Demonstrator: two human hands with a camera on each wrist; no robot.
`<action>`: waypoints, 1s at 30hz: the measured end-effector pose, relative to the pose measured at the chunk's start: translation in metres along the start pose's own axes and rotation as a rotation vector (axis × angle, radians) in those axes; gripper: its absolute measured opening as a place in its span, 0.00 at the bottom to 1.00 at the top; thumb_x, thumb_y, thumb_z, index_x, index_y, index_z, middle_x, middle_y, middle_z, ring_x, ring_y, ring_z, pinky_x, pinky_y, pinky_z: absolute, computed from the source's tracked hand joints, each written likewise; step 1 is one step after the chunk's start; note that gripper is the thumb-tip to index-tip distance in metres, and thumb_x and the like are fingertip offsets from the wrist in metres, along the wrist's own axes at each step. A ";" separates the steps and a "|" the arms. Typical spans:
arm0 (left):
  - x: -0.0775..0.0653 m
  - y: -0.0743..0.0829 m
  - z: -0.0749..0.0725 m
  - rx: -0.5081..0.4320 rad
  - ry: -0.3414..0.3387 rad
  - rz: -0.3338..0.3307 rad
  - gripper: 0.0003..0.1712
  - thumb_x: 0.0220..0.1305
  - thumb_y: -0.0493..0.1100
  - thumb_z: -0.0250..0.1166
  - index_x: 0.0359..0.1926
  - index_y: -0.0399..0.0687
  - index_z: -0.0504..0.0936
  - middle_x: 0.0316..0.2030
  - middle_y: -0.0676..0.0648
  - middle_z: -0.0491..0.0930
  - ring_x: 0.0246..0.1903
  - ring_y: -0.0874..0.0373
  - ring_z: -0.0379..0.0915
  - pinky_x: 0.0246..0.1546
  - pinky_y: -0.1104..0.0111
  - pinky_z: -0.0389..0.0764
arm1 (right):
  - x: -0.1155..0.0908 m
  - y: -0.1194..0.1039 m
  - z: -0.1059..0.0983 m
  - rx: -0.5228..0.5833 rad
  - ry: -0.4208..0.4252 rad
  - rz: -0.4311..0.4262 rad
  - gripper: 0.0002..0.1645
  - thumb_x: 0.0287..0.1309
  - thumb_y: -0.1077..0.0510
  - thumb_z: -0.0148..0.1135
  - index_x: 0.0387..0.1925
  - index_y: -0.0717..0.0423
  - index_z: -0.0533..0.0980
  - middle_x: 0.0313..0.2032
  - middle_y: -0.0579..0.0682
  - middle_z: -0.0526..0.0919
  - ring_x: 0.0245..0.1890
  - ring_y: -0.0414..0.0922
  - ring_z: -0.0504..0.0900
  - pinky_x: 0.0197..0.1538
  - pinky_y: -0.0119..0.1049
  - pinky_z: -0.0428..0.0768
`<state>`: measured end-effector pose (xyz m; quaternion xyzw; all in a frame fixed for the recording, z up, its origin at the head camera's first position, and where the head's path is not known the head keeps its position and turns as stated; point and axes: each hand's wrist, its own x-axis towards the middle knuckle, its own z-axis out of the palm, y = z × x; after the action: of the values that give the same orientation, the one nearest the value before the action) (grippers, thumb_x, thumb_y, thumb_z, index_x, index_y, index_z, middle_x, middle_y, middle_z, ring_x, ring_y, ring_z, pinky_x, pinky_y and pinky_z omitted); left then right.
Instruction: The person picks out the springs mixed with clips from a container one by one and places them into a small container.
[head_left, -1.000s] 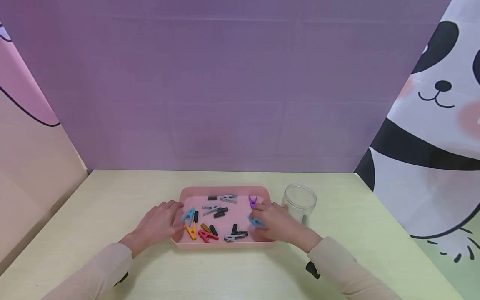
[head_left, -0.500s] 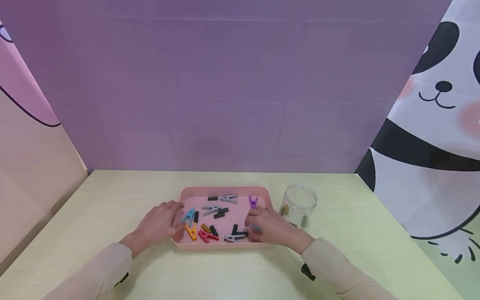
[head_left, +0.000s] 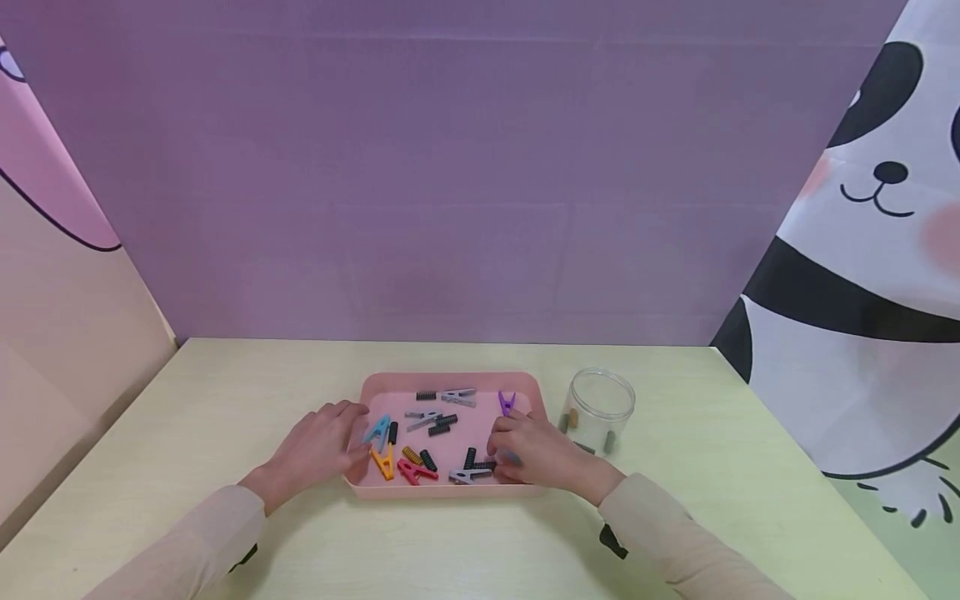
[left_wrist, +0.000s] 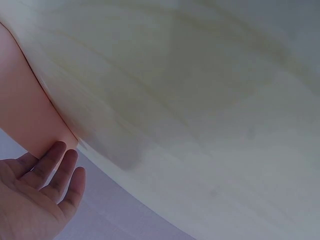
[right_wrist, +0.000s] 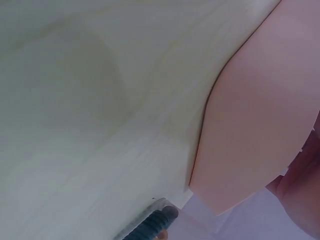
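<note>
A shallow pink tray [head_left: 450,492] holds several clips and small coil springs. My left hand [head_left: 320,442] rests at its left rim; in the left wrist view its loosely bent fingers [left_wrist: 52,157] touch the tray wall. My right hand [head_left: 536,452] reaches over the tray's right side and holds a blue clip [head_left: 512,457], mostly hidden under the fingers. Just beyond those fingers lies a purple clip [head_left: 506,404]. A grey clip [head_left: 469,476] and black springs [head_left: 470,457] lie to their left. In the right wrist view the hand [right_wrist: 302,195] is partly hidden by the tray wall.
A clear jar [head_left: 600,408] with several springs stands right of the tray. Inside the tray, left, are another blue clip [head_left: 378,429], a yellow clip [head_left: 382,462] and a red clip [head_left: 416,472]. A purple backdrop [head_left: 450,183] rises behind the table [head_left: 262,375].
My right hand has moved left and slightly toward me, covering more of the blue clip and uncovering more of the jar. My left hand has stayed at the tray's rim.
</note>
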<state>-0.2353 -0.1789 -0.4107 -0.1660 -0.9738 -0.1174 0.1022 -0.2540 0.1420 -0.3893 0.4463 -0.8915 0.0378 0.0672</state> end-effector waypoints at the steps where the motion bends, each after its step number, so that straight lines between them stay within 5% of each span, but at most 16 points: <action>1: 0.000 0.000 0.000 -0.002 0.001 0.001 0.30 0.51 0.52 0.64 0.53 0.41 0.73 0.50 0.43 0.76 0.47 0.48 0.73 0.46 0.55 0.77 | 0.000 0.000 0.000 -0.001 0.001 -0.003 0.06 0.48 0.54 0.66 0.32 0.48 0.80 0.35 0.42 0.79 0.38 0.40 0.72 0.43 0.34 0.74; 30: 0.000 0.002 -0.001 -0.004 -0.022 -0.032 0.32 0.50 0.53 0.64 0.54 0.41 0.73 0.51 0.43 0.75 0.48 0.48 0.72 0.47 0.55 0.76 | 0.002 0.001 0.004 -0.041 -0.009 0.010 0.04 0.48 0.54 0.65 0.29 0.47 0.80 0.34 0.42 0.78 0.37 0.40 0.70 0.42 0.34 0.72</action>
<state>-0.2344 -0.1769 -0.4094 -0.1518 -0.9772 -0.1192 0.0890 -0.2563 0.1407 -0.3925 0.4406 -0.8946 0.0177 0.0721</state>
